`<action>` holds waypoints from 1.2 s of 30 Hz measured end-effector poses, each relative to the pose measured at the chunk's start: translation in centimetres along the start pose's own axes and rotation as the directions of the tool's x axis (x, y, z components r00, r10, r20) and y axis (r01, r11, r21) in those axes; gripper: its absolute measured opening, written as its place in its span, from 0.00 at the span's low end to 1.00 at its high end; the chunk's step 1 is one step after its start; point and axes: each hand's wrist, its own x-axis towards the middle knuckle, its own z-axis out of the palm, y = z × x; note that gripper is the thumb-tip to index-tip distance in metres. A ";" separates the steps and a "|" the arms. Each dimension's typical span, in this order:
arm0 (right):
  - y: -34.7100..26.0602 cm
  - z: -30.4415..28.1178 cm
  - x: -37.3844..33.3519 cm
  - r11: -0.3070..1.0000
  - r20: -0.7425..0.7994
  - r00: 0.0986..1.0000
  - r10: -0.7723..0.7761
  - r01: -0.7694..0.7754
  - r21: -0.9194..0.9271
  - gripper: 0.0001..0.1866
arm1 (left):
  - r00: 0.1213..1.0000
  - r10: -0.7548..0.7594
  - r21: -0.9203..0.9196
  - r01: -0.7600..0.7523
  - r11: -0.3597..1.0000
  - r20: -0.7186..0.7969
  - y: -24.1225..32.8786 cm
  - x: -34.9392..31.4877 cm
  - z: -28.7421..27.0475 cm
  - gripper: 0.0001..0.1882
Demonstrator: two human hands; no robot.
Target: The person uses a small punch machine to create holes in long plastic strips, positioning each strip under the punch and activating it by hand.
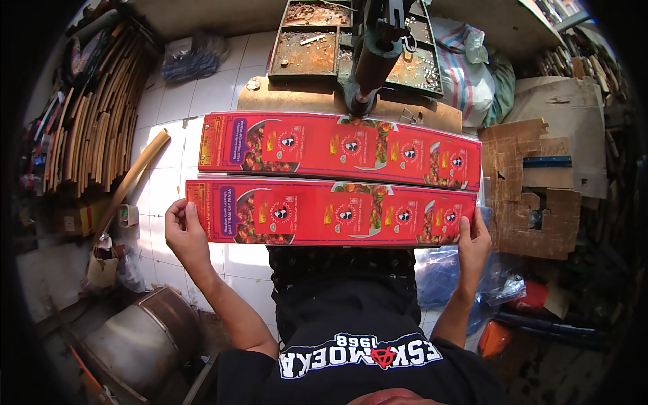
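Holding the nearer red strip (310, 214) — hands (185, 228) (475, 239) at both ends.

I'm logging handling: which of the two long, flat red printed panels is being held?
The long, flat red printed panel nearer the person's body: left hand and right hand hold its ends. Neither touches the farther panel.

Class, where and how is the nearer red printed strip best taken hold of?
Probably at both short ends, coming from left and right: the nearer red strip is long, flat and crosswise, its far edge close to the farther strip. The left hand and right hand hold there, thumbs on top.
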 end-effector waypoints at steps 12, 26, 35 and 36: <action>-1.3 -1.9 -0.7 0.992 -0.138 0.990 -0.015 0.032 0.122 0.31 | 0.970 -0.060 -0.471 0.168 0.866 0.235 -0.4 -0.8 -1.6 0.20; -8.7 -6.4 4.3 0.330 -0.430 0.903 0.001 0.405 0.852 0.37 | 0.896 0.375 -0.645 -0.143 0.750 0.238 10.4 2.1 1.2 0.40; 0.8 -7.7 5.0 -0.269 -0.029 0.871 -0.491 -0.120 0.956 0.32 | 0.987 0.010 -0.946 0.151 0.288 0.161 7.7 -1.6 2.8 0.20; 1.3 -8.1 4.9 -0.196 0.016 0.819 -0.574 -0.156 0.968 0.32 | 0.983 -0.048 -0.947 0.183 0.265 0.176 7.6 -1.8 2.7 0.20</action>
